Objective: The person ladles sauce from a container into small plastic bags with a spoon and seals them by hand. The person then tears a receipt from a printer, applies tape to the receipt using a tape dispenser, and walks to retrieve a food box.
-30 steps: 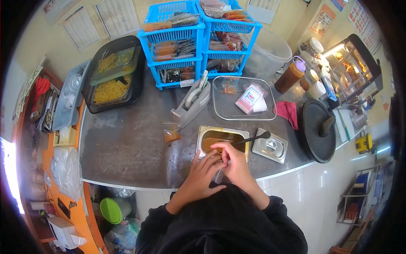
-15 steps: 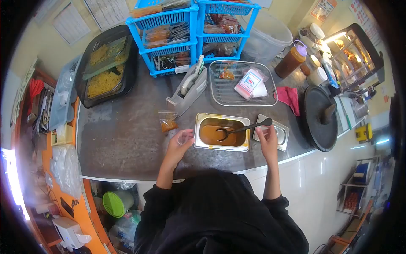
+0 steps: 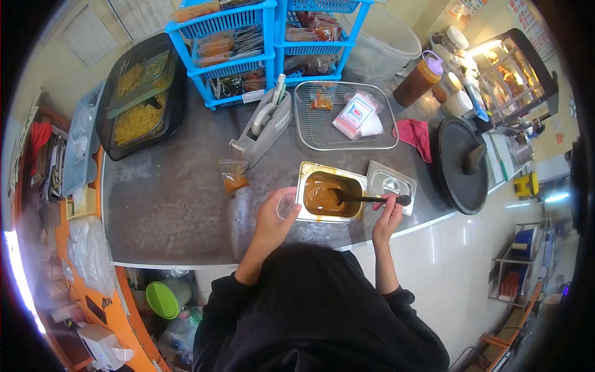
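My left hand (image 3: 273, 217) grips a small clear plastic bag (image 3: 287, 205) with a rounded mouth, right against the left rim of a steel food pan (image 3: 302, 186). Orange-brown sauce (image 3: 321, 193) fills the lower part of the pan. Between the fingers of my right hand (image 3: 387, 220) is the handle of a black ladle (image 3: 365, 199), whose bowl dips into the sauce. A steel lid (image 3: 403, 180) lies just right of the pan, behind my right hand. To the left, a tied-looking bag of orange sauce (image 3: 234, 180) rests on the table.
Behind the pan stand a grey tape dispenser (image 3: 263, 133) and a wire basket (image 3: 316, 144) with packs of plastic bags (image 3: 356, 116). Blue racks (image 3: 273, 46) hold filled packets. A stone mortar (image 3: 455, 186) is at right, a black tray of yellow food (image 3: 141, 118) at left.
My right hand has lowered, and the ladle has swung to lie nearly level, its bowl deeper in the sauce. My left hand with the bag has moved right, against the pan.
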A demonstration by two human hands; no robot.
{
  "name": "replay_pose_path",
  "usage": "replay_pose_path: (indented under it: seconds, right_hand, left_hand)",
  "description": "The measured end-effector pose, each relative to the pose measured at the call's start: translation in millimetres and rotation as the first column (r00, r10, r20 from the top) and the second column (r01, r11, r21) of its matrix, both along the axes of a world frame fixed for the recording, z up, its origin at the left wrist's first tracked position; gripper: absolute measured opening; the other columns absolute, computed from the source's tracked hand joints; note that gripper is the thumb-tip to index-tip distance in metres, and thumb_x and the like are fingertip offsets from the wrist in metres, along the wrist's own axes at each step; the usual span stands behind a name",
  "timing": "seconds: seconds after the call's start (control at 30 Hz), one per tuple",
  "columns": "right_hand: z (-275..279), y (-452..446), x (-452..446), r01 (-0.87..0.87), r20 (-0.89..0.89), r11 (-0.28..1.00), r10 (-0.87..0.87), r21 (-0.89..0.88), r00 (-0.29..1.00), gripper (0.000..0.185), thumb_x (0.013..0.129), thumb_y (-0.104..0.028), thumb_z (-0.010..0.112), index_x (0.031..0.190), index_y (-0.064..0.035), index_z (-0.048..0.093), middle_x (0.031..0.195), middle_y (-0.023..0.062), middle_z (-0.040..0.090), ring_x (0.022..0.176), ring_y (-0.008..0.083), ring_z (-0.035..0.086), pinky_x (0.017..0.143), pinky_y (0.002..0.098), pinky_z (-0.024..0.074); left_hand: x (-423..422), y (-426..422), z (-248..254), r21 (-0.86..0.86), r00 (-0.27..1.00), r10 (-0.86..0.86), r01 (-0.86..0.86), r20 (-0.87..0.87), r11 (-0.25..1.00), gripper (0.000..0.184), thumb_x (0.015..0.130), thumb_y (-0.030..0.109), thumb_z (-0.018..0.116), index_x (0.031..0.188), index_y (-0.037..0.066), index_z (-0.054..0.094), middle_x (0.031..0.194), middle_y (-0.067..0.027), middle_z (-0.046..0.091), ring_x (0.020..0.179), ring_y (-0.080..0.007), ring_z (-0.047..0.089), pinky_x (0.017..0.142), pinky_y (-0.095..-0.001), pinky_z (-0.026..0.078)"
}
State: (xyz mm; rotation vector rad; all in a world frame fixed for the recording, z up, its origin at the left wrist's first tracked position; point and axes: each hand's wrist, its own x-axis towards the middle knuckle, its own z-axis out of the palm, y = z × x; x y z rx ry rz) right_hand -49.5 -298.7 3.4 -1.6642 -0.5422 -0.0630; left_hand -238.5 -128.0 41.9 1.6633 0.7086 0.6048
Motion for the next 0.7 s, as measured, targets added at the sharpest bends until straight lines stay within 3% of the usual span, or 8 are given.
replay_pose_path:
  seconds: [0.1, 0.23, 0.33, 0.5, 0.7]
  right_hand:
    - [-12.7, -0.6, 7.4, 0.078, -0.220, 0.993, -0.058, 0.085, 0.974, 0.031, 0.097, -0.029, 0.039, 0.088, -0.0020, 0.053, 0.063, 0.0033, 0.051, 0.057, 0.0097, 0.048, 0.055, 0.0228, 0.0376]
    - [-22.4, -0.5, 12.5, 0.104, -0.372, 0.986, -0.047, 0.133, 0.927, 0.033, 0.097, -0.032, 0.040, 0.089, -0.0030, 0.053, 0.062, 0.0029, 0.050, 0.057, 0.0099, 0.047, 0.057, 0.0231, 0.0375]
    - [-29.8, 0.2, 14.9, 0.113, -0.458, 0.970, -0.003, 0.213, 0.889, 0.031, 0.096, -0.032, 0.041, 0.090, -0.0035, 0.053, 0.062, 0.0024, 0.048, 0.058, 0.0106, 0.047, 0.057, 0.0236, 0.0369]
    - [-34.4, -1.4, 17.8, 0.071, -0.530, 0.932, 0.138, 0.355, 0.837, 0.028, 0.096, -0.029, 0.042, 0.090, -0.0039, 0.054, 0.062, 0.0023, 0.048, 0.060, 0.0119, 0.046, 0.059, 0.0246, 0.0355]
    - [-22.5, 3.6, 18.9, 0.076, -0.532, 0.921, 0.153, 0.383, 0.833, 0.028, 0.097, -0.029, 0.041, 0.089, -0.0047, 0.053, 0.062, 0.0024, 0.048, 0.058, 0.0110, 0.046, 0.057, 0.0247, 0.0363]
  left_hand:
    - [2.6, -3.7, 0.6, 0.064, 1.000, -0.009, 0.009, 0.006, 0.998, 0.028, 0.077, 0.012, 0.065, 0.103, 0.006, 0.058, 0.089, -0.0096, 0.063, 0.083, -0.0220, 0.061, 0.095, -0.0380, 0.036]
    - [4.4, -8.0, 4.6, 0.076, 1.000, 0.007, -0.008, 0.004, 0.997, 0.027, 0.077, 0.012, 0.065, 0.102, 0.007, 0.058, 0.085, -0.0077, 0.064, 0.082, -0.0218, 0.061, 0.104, -0.0438, 0.026]
    - [2.4, -7.4, 0.3, 0.069, 0.999, 0.043, -0.045, 0.033, 0.997, 0.027, 0.076, 0.012, 0.065, 0.102, 0.008, 0.058, 0.084, -0.0071, 0.064, 0.082, -0.0211, 0.061, 0.104, -0.0433, 0.026]
    - [-5.5, -2.7, -12.0, 0.039, 0.998, 0.067, -0.067, 0.021, 0.997, 0.029, 0.076, 0.011, 0.066, 0.103, 0.006, 0.058, 0.085, -0.0078, 0.063, 0.081, -0.0201, 0.059, 0.092, -0.0362, 0.037]
    - [-16.9, 3.3, -27.5, 0.004, 0.992, 0.117, -0.117, 0.042, 0.993, 0.032, 0.076, 0.011, 0.067, 0.106, 0.004, 0.058, 0.089, -0.0090, 0.062, 0.082, -0.0181, 0.058, 0.078, -0.0295, 0.044]
